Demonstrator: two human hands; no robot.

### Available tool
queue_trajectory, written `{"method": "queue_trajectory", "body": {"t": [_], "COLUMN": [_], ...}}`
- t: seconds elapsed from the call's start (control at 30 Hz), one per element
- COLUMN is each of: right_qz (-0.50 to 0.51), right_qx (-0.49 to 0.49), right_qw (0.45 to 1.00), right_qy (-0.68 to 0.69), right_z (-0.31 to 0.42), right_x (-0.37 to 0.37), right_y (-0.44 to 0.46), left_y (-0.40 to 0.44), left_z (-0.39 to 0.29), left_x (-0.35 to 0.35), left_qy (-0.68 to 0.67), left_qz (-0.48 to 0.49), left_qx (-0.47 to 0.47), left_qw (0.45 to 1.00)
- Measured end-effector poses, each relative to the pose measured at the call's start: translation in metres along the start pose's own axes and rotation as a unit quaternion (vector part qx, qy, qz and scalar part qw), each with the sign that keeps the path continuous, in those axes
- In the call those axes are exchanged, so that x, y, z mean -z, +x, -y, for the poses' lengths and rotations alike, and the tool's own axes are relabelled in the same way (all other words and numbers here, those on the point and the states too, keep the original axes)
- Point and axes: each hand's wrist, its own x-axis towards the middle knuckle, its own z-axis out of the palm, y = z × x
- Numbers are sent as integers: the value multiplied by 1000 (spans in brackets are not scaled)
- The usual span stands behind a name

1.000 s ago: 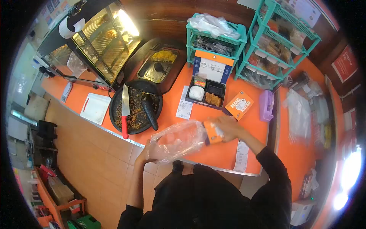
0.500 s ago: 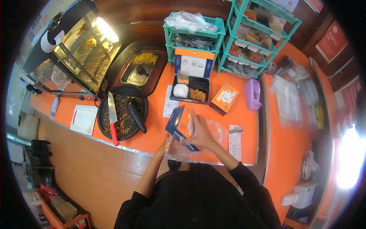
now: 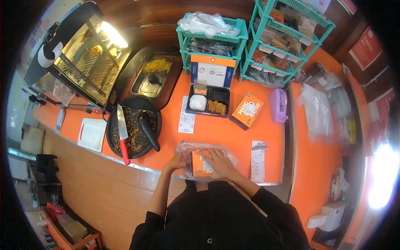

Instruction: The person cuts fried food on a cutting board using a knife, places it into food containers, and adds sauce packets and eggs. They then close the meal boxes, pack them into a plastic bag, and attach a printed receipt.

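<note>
An orange food box lies at the counter's front edge, on or inside a clear plastic bag. My right hand spans its top and right side and grips it. At the box's left, the fingers of my left hand are closed on the edge of the bag. Beyond them stands an open meal box, its lid raised, with a white wrapped bundle and fried food in its compartments. To its right sits a closed orange box.
A black stone mortar holds a pestle and a red-handled knife. Receipts, a purple tape dispenser, a white cutting board, a metal tray, a heated display case and green racks surround the workspace.
My right hand has brought the orange box down and laid it flat, orange face up, at the plastic bag; before, it was tilted in the air. My left hand stays at the bag.
</note>
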Motion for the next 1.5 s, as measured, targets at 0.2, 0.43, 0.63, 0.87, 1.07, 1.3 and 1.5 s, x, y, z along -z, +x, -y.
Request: {"method": "queue_trajectory", "body": {"t": [0.2, 0.43, 0.63, 0.87, 1.07, 1.3, 1.5], "right_qz": [-47, -216, -200, -288, -40, 14, 9], "right_qx": [33, -576, -559, -47, 74, 19, 0], "right_qw": [993, 788, 804, 923, 989, 1000, 1000], "right_qy": [-99, -15, 33, 250, 118, 20, 5], "right_z": [-10, -176, -206, -42, 27, 13, 14], "right_x": [9, 108, 106, 108, 43, 41, 41], "right_y": [13, 92, 105, 46, 16, -8, -5], "left_y": [-10, -29, -38, -29, -20, -17, -7], "left_z": [-77, -154, -120, -147, -68, -47, -128], "left_x": [14, 16, 1, 19, 18, 13, 42], "left_qy": [164, 187, 227, 223, 64, 102, 152], "left_qz": [102, 120, 88, 124, 167, 192, 225], "left_qx": [-42, 124, 91, 36, -34, -79, -104], "left_qw": [980, 967, 966, 966, 983, 973, 957]}}
